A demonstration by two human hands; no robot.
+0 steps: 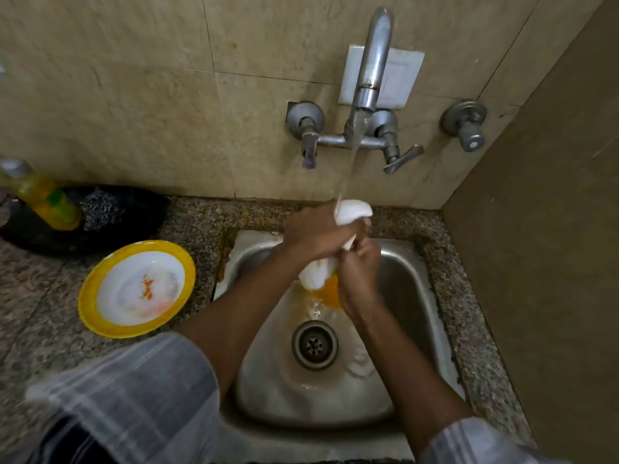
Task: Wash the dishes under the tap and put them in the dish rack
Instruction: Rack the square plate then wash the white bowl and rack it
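A white plate with a yellow rim is held tilted on edge over the steel sink, under the running tap. Water falls onto its upper edge. My left hand grips the plate from the left side. My right hand is closed on its lower right part, where the yellow rim shows. A second plate, white with a yellow rim and orange food stains, lies flat on the counter left of the sink. No dish rack is in view.
A yellow dish-soap bottle and a steel scrubber sit in a black pan at the back left. Granite counter surrounds the sink. A brown wall closes in the right side. The drain is uncovered.
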